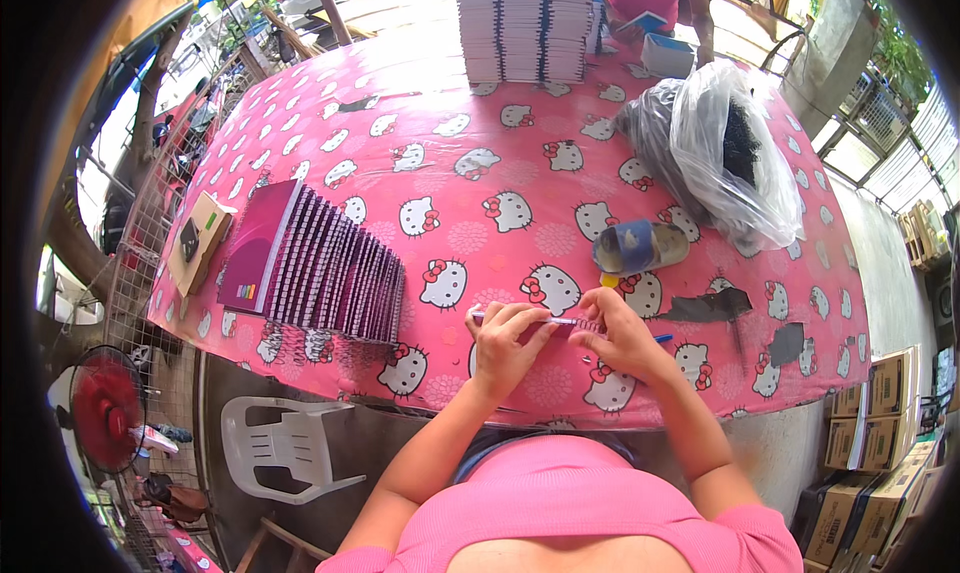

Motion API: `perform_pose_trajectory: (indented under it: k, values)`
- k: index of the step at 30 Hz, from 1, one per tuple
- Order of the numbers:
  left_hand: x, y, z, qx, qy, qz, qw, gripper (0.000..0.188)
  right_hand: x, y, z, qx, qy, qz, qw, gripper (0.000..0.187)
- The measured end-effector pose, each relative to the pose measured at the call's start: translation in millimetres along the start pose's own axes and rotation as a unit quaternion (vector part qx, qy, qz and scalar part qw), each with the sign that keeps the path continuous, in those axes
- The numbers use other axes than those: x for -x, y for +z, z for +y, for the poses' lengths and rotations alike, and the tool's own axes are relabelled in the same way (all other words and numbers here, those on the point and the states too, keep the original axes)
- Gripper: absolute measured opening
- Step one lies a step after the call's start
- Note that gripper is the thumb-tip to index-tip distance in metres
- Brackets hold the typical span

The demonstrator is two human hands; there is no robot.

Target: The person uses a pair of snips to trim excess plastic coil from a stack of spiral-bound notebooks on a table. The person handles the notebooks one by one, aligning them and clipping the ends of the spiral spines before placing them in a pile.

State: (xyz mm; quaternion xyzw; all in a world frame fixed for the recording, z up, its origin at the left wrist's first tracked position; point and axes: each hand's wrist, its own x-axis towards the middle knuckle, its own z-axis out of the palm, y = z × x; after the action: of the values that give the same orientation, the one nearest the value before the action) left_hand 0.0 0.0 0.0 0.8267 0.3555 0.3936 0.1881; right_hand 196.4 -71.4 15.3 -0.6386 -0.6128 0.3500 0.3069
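Left grip (507, 341) pinches the purple spiral notebook (566, 321), near-left of the bottle (640, 247); right grip (620, 338) meets its coil (591, 325), closure unclear to me. I would brace left and turn the coil lightly, keeping the edge straight.

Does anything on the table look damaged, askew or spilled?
Yes. The pink cat-patterned plastic tablecloth looks damaged: a ragged dark-grey patch interrupts its print right of the person's right hand, perhaps a tear or repair. The clear bottle with a blue label beyond that hand appears tipped on its side; no spill shows.
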Motion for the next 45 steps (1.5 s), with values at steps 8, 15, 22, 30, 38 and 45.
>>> perform_pose_trajectory:
  k: [8,15,22,30,38,45]
  values:
    - [-3,7,-4,0.012,0.002,0.002,1.0,0.019,-2,10,-16,0.132,-0.051,0.087,0.986,0.024]
    - [12,-6,-10,-0.033,0.014,-0.043,0.998,0.028,-20,-83,57,0.233,-0.065,0.235,0.941,0.062]
    - [14,2,-23,0.023,0.024,-0.089,0.995,0.034,-35,-84,102,0.142,-0.021,0.215,0.966,0.052]
    - [14,-1,-24,0.035,0.0,-0.11,0.993,0.03,-16,-23,55,-0.147,-0.085,-0.015,0.985,0.037]
    - [-2,-7,-20,0.053,-0.018,-0.117,0.992,0.064,-13,-22,23,-0.145,-0.107,0.097,0.979,0.033]
    - [-5,-19,-27,0.063,-0.014,-0.156,0.986,0.05,-32,-15,25,-0.078,-0.08,0.028,0.993,0.035]
